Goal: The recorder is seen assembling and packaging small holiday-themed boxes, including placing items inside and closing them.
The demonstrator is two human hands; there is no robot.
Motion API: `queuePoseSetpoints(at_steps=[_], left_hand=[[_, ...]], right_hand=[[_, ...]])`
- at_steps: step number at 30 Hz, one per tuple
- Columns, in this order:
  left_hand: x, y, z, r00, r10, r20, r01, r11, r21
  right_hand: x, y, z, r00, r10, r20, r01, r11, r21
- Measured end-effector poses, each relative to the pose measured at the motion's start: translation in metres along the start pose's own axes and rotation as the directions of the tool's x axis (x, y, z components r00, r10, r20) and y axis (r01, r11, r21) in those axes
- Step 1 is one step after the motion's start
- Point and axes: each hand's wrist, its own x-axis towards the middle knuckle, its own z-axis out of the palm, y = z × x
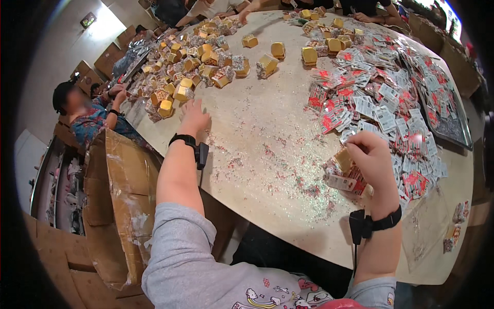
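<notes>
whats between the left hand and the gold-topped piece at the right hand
In the head view, scattered glitter and small red flecks lie on the pale tabletop between the left hand and the gold-topped piece at the right hand.

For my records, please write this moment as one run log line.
left hand: open, near piled boxes | right hand: pinched at small box | cards: heaped, right side | table: glitter scattered

We're looking down from head height, a wide fisheye facing forward across the table [234, 116], left hand [195, 119] and right hand [372, 158] near below!
</notes>
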Motion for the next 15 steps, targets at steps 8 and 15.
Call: queuePoseSetpoints(at_steps=[8, 15], left_hand=[[0.053, 0.022, 0.02, 0.945, 0.31, -0.108, -0.306, 0.951, 0.05], [0.096, 0.06, -0.009, 0.959, 0.244, -0.144, -0.232, 0.968, 0.098]], right_hand=[[0.001, 0.0, -0.004, 0.997, 0.084, 0.0, -0.084, 0.996, -0.009], [0.001, -0.001, -0.001, 0.998, 0.061, 0.014, -0.061, 0.998, -0.017]])
